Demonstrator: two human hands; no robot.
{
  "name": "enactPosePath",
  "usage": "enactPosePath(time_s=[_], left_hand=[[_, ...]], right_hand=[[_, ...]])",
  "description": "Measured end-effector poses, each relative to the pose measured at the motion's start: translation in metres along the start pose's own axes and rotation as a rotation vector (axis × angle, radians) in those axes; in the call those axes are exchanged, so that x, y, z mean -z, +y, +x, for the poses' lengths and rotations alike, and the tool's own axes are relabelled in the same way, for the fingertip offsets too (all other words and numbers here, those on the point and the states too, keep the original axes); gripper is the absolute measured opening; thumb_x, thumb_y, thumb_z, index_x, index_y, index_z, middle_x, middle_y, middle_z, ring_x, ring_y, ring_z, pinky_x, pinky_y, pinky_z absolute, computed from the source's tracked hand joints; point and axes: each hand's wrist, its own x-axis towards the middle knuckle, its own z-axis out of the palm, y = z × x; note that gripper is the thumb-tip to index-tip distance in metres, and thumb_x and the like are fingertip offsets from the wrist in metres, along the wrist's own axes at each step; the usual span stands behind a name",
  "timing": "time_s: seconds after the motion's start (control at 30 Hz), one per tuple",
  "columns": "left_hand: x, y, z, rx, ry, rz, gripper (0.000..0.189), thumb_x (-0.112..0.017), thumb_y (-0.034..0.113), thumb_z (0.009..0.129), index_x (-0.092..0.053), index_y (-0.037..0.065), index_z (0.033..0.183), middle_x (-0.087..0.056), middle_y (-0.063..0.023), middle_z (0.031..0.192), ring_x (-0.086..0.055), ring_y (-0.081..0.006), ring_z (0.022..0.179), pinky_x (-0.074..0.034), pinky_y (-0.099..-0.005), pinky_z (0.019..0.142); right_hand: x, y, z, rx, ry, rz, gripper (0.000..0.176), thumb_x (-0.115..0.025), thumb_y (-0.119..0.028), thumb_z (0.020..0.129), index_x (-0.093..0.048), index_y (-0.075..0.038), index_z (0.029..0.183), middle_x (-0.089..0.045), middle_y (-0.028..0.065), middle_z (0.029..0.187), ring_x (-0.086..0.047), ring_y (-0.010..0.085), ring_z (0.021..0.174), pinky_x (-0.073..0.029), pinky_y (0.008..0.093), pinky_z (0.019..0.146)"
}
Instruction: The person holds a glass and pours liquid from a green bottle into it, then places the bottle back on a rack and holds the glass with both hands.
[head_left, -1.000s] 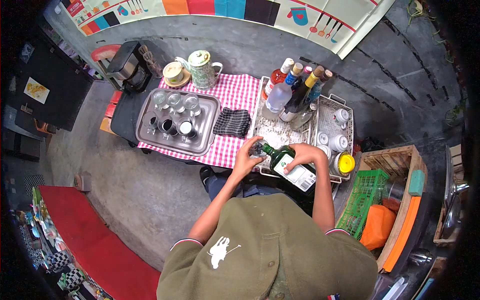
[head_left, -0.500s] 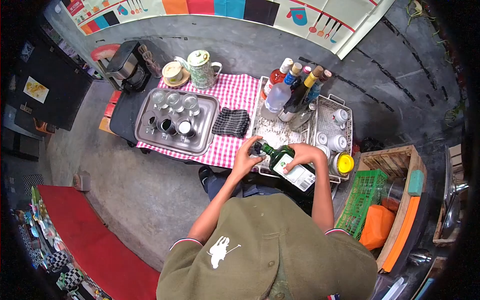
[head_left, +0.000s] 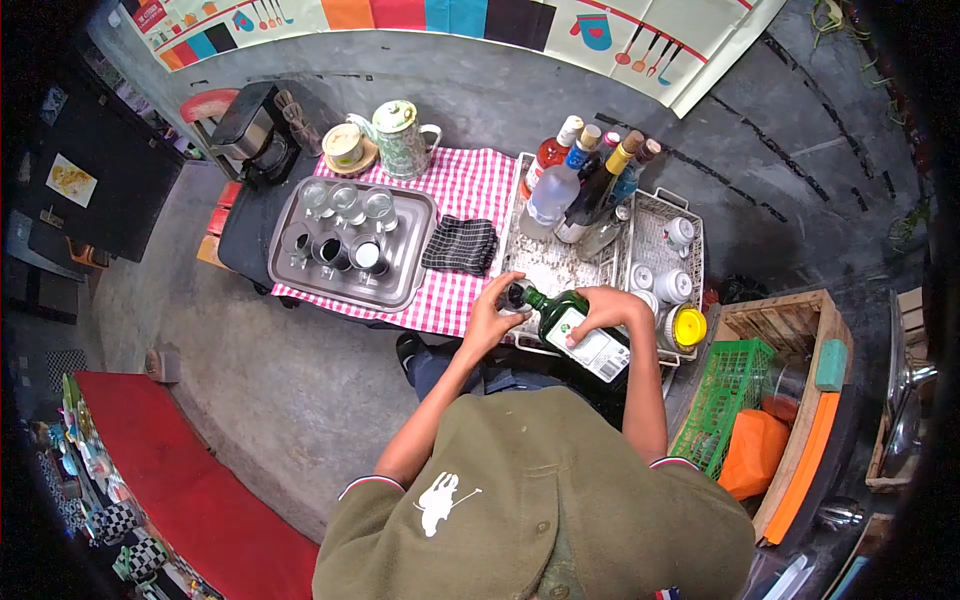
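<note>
My right hand [head_left: 612,308] is wrapped round a green bottle [head_left: 600,350] with a white label. The bottle lies tipped over, its neck pointing left. My left hand [head_left: 490,318] curls round a small clear glass [head_left: 516,297] with something dark showing in it. The bottle's mouth is right at the glass rim. Both hands are over the front edge of a worn white crate [head_left: 545,262]. Behind them in that crate stand several bottles, among them a frosted clear bottle [head_left: 552,195] and a dark bottle with a yellow neck [head_left: 592,200].
Left of the crate, a metal tray [head_left: 400,292] holds several glasses, some dark-filled, on a checked cloth [head_left: 470,185]. A folded black towel [head_left: 460,246] lies beside it. A patterned teapot [head_left: 405,145] stands behind. On the right are white-lidded jars [head_left: 675,287] and a wooden crate [head_left: 800,315].
The hands, bottle and glass are in nearly the same place. The view has shifted very slightly.
</note>
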Motion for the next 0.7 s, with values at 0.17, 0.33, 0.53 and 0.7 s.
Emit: enactPosePath(time_s=[0.17, 0.33, 0.53, 0.7], left_hand=[[-0.001, -0.001, 0.0, 0.023, -0.008, -0.024, 0.067, -0.081, 0.002, 0.067, -0.059, 0.006, 0.13, -0.059, -0.0128, 0.131, -0.055, -0.0255, 0.125, -0.042, -0.0354, 0.107], [-0.002, -0.003, 0.0, 0.016, -0.007, -0.02, 0.067, -0.081, 0.002, 0.067, -0.059, 0.005, 0.13, -0.059, -0.0131, 0.131, -0.055, -0.0256, 0.124, -0.042, -0.0355, 0.106], [-0.002, -0.003, 0.001, -0.001, -0.003, -0.025, 0.066, -0.083, 0.002, 0.069, -0.059, 0.004, 0.13, -0.06, -0.0103, 0.129, -0.054, -0.0208, 0.124, -0.04, -0.0327, 0.106], [-0.002, 0.001, 0.0, 0.008, -0.002, -0.023, 0.066, -0.083, 0.003, 0.068, -0.059, 0.004, 0.13, -0.06, -0.0108, 0.129, -0.054, -0.0215, 0.124, -0.04, -0.0329, 0.106]], right_hand=[[0.002, -0.007, -0.006, -0.011, 0.01, 0.005, 0.084, -0.089, -0.047, 0.054, -0.064, 0.0, 0.119, -0.072, 0.0165, 0.105, -0.069, 0.0269, 0.094, -0.052, 0.035, 0.085], [0.003, -0.006, -0.007, -0.015, 0.017, -0.016, 0.086, -0.088, -0.049, 0.053, -0.064, 0.001, 0.119, -0.072, 0.0171, 0.105, -0.069, 0.0276, 0.095, -0.052, 0.0354, 0.086], [0.007, -0.018, -0.015, -0.005, 0.007, 0.008, 0.085, -0.088, -0.048, 0.054, -0.064, 0.0, 0.118, -0.072, 0.0167, 0.106, -0.069, 0.0271, 0.095, -0.051, 0.0352, 0.086], [0.003, -0.007, -0.007, 0.01, -0.003, 0.023, 0.079, -0.089, -0.045, 0.056, -0.065, -0.001, 0.118, -0.073, 0.0145, 0.105, -0.069, 0.0246, 0.094, -0.051, 0.0344, 0.086]])
